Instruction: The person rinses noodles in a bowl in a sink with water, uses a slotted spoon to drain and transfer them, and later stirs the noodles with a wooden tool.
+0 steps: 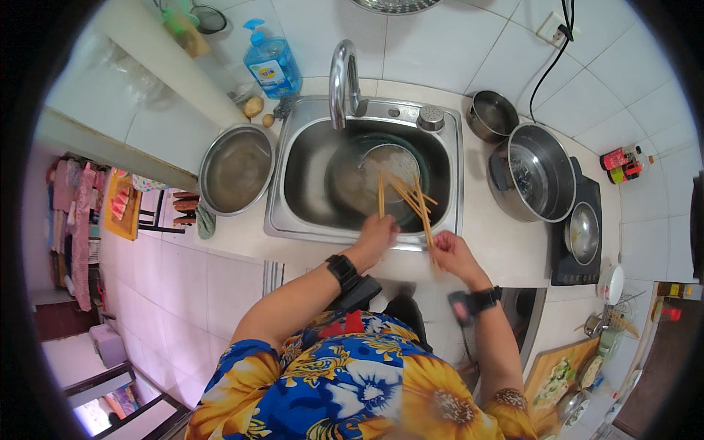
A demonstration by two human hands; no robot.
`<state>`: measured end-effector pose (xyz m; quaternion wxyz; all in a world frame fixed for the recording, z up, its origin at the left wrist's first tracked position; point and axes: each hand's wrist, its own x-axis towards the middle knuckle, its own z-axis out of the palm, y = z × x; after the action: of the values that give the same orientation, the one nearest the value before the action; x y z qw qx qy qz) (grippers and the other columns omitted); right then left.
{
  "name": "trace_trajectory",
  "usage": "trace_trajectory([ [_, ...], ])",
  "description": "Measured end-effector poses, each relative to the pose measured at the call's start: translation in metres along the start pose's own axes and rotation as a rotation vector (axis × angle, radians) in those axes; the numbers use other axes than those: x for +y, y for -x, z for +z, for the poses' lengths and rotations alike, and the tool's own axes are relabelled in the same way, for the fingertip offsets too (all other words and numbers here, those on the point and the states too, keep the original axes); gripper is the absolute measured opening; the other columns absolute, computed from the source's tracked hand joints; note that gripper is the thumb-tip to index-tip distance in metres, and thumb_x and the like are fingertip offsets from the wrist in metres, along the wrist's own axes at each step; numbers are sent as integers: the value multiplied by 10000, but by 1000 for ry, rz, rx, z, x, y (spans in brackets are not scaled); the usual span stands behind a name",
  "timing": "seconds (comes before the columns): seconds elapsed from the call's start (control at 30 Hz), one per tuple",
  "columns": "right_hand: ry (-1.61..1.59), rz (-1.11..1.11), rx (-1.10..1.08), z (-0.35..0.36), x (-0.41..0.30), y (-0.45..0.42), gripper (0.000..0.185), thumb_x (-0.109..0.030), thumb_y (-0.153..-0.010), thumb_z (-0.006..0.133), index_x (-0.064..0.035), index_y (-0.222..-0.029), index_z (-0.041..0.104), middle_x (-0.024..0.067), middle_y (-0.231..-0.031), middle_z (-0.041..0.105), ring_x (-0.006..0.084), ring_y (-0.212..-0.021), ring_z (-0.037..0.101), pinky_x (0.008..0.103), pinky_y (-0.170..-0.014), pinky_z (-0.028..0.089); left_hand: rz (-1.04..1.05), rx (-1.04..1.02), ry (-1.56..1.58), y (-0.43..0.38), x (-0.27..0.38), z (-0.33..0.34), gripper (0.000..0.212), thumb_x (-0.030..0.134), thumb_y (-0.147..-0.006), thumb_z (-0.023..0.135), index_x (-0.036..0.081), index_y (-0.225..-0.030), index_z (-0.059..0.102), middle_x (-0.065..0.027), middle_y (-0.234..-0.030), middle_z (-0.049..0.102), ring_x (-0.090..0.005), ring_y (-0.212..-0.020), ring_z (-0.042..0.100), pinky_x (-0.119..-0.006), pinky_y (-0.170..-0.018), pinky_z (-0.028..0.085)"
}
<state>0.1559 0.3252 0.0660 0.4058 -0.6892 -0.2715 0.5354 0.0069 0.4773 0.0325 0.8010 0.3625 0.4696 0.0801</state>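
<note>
Over the near rim of the stainless steel sink [273, 217], my left hand [378, 236] grips a few wooden chopsticks [381, 193] pointing away from me. My right hand [450, 252] is closed around more chopsticks [425, 217] at the sink's front right corner. Between the hands, several loose chopsticks [406, 191] lean over a round basin of cloudy water [352, 184] in the sink. A metal bowl [391, 162] with pale contents rests in that basin. The chrome faucet [342, 82] arches above; whether water runs from it is hard to tell.
Left of the sink stand a metal basin of cloudy water [237, 170] and a blue soap bottle [273, 66]. To the right are a small pot [492, 116], a large steel pot [503, 187] and a black cooktop [561, 264] bearing a metal lid or bowl [583, 234]. A cutting board [536, 379] lies lower right.
</note>
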Motion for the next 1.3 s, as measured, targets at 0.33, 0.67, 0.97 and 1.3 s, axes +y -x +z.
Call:
trace_trajectory([
  [0.33,52,47,233,-20,40,55,211,-185,-899,566,-6,-1010,579,40,-693,596,86,-567,543,232,-504,439,131,-241,-279,4,-17,-39,292,265,-932,511,3,-1056,546,-57,-918,595,-144,-836,578,-259,-720,473],
  [0.67,-162,270,633,-77,114,185,248,-267,-933,493,-47,-967,603,21,-649,599,82,-516,508,243,-473,413,177,69,-178,72,15,-86,170,228,-916,504,68,-887,553,-39,-752,587,-131,-646,560,-232,-542,428],
  [0.97,-294,26,834,-79,146,214,206,-229,-916,522,-29,-913,569,35,-644,591,96,-512,518,246,-457,427,350,-415,-685,56,17,81,152,168,-909,534,59,-807,505,-26,-640,520,-91,-545,498,-224,-495,428],
  [1.3,-531,3,739,-67,214,187,182,-200,-896,530,-32,-916,598,48,-616,594,121,-512,550,264,-456,437,505,-391,-893,50,-17,137,403,152,-827,675,108,-612,337,28,-536,366,-62,-447,392,-220,-390,351],
])
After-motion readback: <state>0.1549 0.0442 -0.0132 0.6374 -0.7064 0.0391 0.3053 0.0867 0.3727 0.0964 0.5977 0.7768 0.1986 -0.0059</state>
